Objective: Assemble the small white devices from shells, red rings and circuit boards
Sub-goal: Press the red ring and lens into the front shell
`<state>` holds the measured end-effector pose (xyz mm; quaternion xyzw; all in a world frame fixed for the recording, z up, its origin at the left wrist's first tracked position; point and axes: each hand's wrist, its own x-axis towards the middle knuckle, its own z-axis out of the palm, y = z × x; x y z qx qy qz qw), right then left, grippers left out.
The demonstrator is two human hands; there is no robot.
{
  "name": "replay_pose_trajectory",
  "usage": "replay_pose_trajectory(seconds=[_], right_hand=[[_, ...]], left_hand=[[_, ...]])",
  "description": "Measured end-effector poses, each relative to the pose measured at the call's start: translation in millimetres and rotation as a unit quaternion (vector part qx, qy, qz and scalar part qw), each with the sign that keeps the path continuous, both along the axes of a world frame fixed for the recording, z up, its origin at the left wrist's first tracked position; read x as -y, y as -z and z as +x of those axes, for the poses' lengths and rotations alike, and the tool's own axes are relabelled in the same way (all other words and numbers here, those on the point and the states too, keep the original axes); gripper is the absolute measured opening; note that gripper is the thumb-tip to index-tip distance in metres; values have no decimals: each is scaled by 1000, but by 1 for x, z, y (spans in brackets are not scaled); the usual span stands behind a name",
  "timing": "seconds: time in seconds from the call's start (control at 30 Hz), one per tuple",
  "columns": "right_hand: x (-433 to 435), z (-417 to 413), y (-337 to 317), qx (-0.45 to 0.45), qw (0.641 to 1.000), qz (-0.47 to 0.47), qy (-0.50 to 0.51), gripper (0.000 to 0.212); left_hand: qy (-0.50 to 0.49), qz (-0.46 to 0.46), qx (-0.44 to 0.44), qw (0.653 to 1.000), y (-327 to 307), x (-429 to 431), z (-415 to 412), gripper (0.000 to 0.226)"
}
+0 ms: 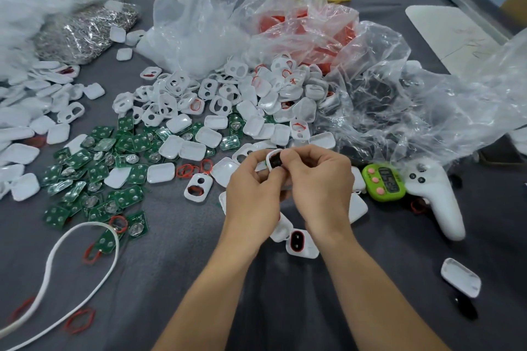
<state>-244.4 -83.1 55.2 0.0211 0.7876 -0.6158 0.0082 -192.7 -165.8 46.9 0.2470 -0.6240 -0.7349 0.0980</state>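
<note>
I have both hands raised over the near middle of the desk (pixel 176 236), working one white shell (pixel 273 161) between them. My left hand (pixel 253 188) grips it from below and the left, fingers curled. My right hand (pixel 319 179) pinches its right side, forefinger and thumb bent tight over the rim. The shell's open face, dark inside, is turned towards me. I cannot tell whether a board or ring is already seated in it, since my fingers cover most of it.

I judge this to be the fitting step, either pressing a part into the shell or closing it. To do it well I would hold the shell steady in the left hand and let the right thumb press evenly round the rim rather than at one corner, so nothing goes in tilted. A ring should lie flat round its opening before any squeeze, or it could get pinched and bulge at the seam.

Supplies are within reach. The circuit boards (pixel 99 174) lie in a green heap to the left, loose shells (pixel 228 100) are piled beyond my hands, and a few red rings (pixel 186 170) sit just left of them. What looks like a finished device (pixel 299 240), red showing round its two holes, lies on the desk beneath my wrists. A green timer (pixel 383 182) and a white controller (pixel 436 199) sit to the right, apart from the work.
</note>
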Motion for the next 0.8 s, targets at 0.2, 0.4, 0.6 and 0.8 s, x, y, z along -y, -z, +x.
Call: replay_pose_trajectory(seconds=[0.2,0.4,0.6,0.8], right_hand=[[2,4,-2,-54,992,116,-23,12],[2,1,1,-66,981,178,-30,25],[-11,-6,8,-9,990,88,-112,23],[-24,-10,14,-32,983,9,-178,21]], left_hand=[[-20,-19,15,1000,5,2,2,19],[-39,-35,1,999,8,3,5,22],[-36,-52,-28,998,7,9,8,32],[37,-12,-7,999,11,10,11,31]])
